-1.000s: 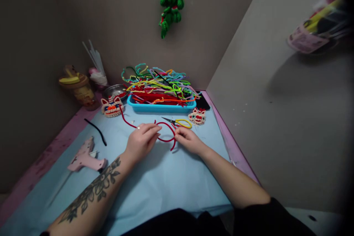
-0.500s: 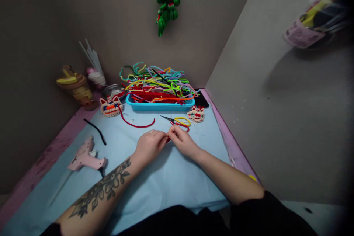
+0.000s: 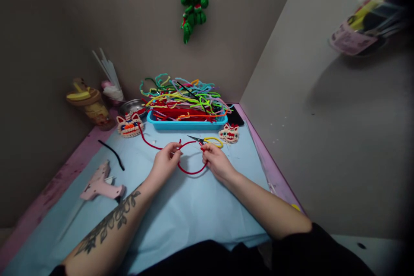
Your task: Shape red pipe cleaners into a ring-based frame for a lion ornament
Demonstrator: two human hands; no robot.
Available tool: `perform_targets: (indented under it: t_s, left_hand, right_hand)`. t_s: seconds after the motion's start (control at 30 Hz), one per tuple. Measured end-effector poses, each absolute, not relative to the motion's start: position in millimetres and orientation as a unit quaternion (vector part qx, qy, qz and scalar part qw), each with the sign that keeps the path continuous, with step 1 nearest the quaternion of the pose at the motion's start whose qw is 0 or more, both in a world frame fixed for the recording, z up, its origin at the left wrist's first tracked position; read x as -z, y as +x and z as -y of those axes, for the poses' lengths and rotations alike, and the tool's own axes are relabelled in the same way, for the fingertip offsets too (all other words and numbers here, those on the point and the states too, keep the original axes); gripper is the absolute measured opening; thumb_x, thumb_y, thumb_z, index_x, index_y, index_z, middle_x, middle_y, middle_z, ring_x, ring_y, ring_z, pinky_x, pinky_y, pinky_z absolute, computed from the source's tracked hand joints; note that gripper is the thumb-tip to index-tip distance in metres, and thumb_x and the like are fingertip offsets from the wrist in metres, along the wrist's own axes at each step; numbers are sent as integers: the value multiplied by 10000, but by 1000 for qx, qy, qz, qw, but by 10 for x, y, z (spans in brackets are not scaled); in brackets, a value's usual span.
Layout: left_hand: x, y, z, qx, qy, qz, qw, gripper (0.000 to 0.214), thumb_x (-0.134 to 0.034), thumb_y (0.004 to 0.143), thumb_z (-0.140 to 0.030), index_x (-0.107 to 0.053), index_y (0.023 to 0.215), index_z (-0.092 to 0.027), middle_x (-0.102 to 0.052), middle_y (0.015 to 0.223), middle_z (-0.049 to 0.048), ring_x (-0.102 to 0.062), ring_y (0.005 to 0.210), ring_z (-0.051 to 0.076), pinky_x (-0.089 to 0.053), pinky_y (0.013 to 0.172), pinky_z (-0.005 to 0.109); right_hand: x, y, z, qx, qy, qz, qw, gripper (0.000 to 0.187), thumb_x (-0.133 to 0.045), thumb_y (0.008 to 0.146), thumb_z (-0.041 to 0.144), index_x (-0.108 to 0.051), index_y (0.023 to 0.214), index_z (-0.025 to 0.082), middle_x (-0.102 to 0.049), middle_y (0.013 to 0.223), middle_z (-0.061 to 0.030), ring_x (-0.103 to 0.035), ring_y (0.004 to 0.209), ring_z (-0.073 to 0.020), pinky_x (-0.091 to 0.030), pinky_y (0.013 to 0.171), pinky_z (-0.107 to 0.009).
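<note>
A long red pipe cleaner [image 3: 190,171] lies on the light blue table cover [image 3: 181,211], sagging in a loop between my two hands. My left hand [image 3: 164,163] pinches it at one side, and its free end trails off left toward a small woven cat-face piece [image 3: 129,125]. My right hand [image 3: 217,160] pinches the other end of the loop. Yellow-handled scissors [image 3: 208,141] lie just beyond my right hand.
A blue tray [image 3: 186,123] piled with coloured pipe cleaners stands at the back. A second woven piece [image 3: 229,133], a pink glue gun [image 3: 100,186], a black pipe cleaner [image 3: 112,152], a metal bowl [image 3: 132,105] and a cup [image 3: 92,105] sit around. A green ornament [image 3: 192,0] hangs on the wall.
My hands came together half a second ago, then drew apart again. The red pipe cleaner now hangs as a loop between them.
</note>
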State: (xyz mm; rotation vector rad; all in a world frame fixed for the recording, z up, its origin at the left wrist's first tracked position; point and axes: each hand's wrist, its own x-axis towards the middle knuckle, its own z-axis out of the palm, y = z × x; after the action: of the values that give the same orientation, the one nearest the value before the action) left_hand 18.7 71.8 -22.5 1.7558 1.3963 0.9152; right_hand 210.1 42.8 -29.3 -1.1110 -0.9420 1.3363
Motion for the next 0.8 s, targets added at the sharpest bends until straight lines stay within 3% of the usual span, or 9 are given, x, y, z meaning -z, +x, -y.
perform_targets:
  t_s: [0.1,0.17,0.43,0.53,0.63,0.8]
  left_hand:
    - [218,176,-678,-316,756,-521,239,274,-478,834,-269,-650,1033,-192,-703,1031,79,-650,856,201,-480,780,314]
    - [201,184,-645,-292,785,-502,216,271,-471,847,-271,-664,1023,-198,-708,1027,76,-645,906,212,-473,808,316]
    - [194,252,-579,-260,795,-456,305,267,-489,844,-298,-684,988,-185,-721,868,46,-640,749,181,-472,676,277]
    - [201,259,-592,-258,779,-454,347,273,-502,832,-299,-682,989,-167,-719,849,46,-631,717,173,-470,660,272]
    - [208,256,-614,-256,771,-446,377,265,-496,833,-290,-681,967,-157,-720,887,52,-636,777,182,-474,691,274]
    - [214,251,-606,-258,795,-433,338,248,-482,845,-265,-677,968,-174,-714,943,53,-636,844,188,-469,749,283]
  right_hand:
    - [288,2163,-386,-362,-475,623,505,92,-577,791,197,-646,846,221,-623,805,-24,-570,760,-161,-455,727,-313]
    - [287,2178,-348,-270,-443,716,466,128,-558,836,191,-672,880,227,-653,881,-48,-593,857,-184,-460,820,-342]
    - [285,2133,-340,-123,-484,761,413,158,-506,878,188,-659,862,226,-596,901,-83,-530,922,-231,-436,849,-394]
    - [298,2149,-373,-126,-487,756,418,124,-532,858,175,-642,833,225,-605,934,-80,-517,973,-238,-412,883,-405]
    - [324,2162,-393,-195,-480,754,403,122,-512,863,170,-619,835,222,-623,860,-51,-560,866,-202,-438,797,-345]
    - [325,2146,-397,-253,-480,740,399,85,-548,825,165,-618,818,211,-634,798,-25,-570,761,-166,-441,720,-296]
